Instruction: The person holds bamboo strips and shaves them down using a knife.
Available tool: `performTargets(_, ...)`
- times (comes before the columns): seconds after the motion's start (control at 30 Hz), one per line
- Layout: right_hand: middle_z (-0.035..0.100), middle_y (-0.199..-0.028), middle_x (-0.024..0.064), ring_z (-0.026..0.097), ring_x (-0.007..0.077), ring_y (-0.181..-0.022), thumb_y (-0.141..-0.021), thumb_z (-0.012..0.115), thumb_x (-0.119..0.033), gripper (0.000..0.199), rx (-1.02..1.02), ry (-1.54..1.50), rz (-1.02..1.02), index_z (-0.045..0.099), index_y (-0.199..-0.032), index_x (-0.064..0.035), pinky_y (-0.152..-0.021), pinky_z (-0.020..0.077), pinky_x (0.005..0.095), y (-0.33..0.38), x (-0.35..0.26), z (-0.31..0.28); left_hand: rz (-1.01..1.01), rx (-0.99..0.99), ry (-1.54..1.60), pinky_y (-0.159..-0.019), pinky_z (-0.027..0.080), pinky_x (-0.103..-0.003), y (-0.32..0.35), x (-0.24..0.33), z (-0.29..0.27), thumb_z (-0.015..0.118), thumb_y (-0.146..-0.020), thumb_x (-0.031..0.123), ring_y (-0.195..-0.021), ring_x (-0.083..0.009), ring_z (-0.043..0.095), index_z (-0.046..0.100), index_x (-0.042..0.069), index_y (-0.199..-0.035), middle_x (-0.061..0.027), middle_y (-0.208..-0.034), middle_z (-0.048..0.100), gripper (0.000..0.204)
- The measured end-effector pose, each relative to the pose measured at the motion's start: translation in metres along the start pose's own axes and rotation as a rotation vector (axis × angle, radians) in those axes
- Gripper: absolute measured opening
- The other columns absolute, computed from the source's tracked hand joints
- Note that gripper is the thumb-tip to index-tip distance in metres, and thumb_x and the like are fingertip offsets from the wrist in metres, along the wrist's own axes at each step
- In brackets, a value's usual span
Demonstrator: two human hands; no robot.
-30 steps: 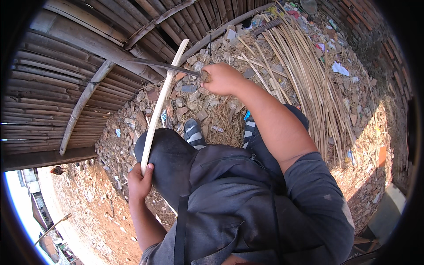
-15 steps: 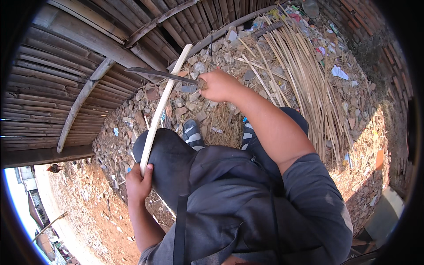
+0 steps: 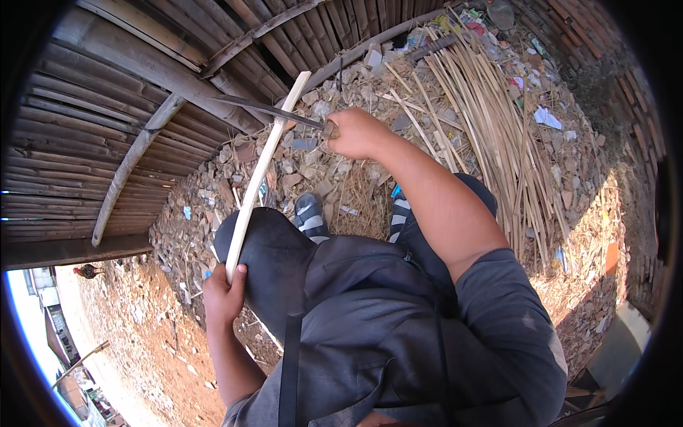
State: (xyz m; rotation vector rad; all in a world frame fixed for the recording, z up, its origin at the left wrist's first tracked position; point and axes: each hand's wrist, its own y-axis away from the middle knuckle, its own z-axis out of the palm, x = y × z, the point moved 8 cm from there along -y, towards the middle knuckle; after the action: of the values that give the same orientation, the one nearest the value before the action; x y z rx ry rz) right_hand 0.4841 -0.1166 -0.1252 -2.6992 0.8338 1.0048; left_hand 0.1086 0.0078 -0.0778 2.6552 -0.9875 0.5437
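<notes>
A pale split bamboo strip [image 3: 257, 178] slants up and away across my left thigh. My left hand [image 3: 224, 293] is closed round its near end, thumb on top. In my right hand [image 3: 358, 134] is the short handle of a long dark-bladed machete [image 3: 249, 104], its fingers wrapped round it. The blade points left and crosses the strip near the far end, its edge at the strip's surface. Whether it has bitten into the strip I cannot tell.
A pile of long thin bamboo strips [image 3: 491, 135] lies on the rubble to the right. A slatted bamboo wall [image 3: 85, 156] stands at the left and far side. My sandalled feet [image 3: 311, 215] rest on broken stones and scraps. A chicken [image 3: 87, 271] is at far left.
My right hand has shifted slightly to the right with the machete, and the blade has tilted and slid along with it. The left hand and the strip have stayed in place.
</notes>
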Motion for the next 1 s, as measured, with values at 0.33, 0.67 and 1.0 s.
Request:
performTargets(0.33,0.072,-0.098,0.0212,0.07,0.0387,-0.097,-0.077,0.071,-0.022,0.037,-0.208,0.106,-0.107,0.071,-0.113,-0.0112,-0.087,0.0553,0.0496,0.023,-0.05,0.018,-0.006,-0.014,0.012,-0.051,0.04,-0.039,0.0,-0.008,0.002,0.069,-0.096,0.039,-0.051,-0.0194,0.049,0.057,0.0,-0.075,-0.0107,-0.054,0.053,0.046)
performTargets(0.67,0.071,-0.101,0.0227,0.068,0.0392,-0.099,-0.079,0.073,-0.026,0.039,0.047,0.014,0.027,0.07,-0.115,-0.0097,-0.088,0.0546,0.0485,0.0,0.013,0.001,0.018,-0.003,-0.031,-0.051,0.042,-0.04,-0.002,0.001,-0.001,0.069,-0.096,0.038,-0.05,-0.0226,0.053,0.057,-0.001,-0.075,-0.0127,-0.055,0.055,0.046)
performTargets(1.0,0.072,-0.098,0.0203,0.069,0.0394,-0.096,-0.079,0.072,-0.026,0.036,-0.192,0.049,-0.098,0.071,-0.112,-0.0106,-0.085,0.055,0.0498,0.021,-0.043,0.02,-0.011,-0.022,0.031,-0.052,0.041,-0.039,-0.001,-0.006,0.002,0.069,-0.096,0.038,-0.051,-0.0214,0.052,0.057,0.0,-0.075,-0.0121,-0.056,0.055,0.046)
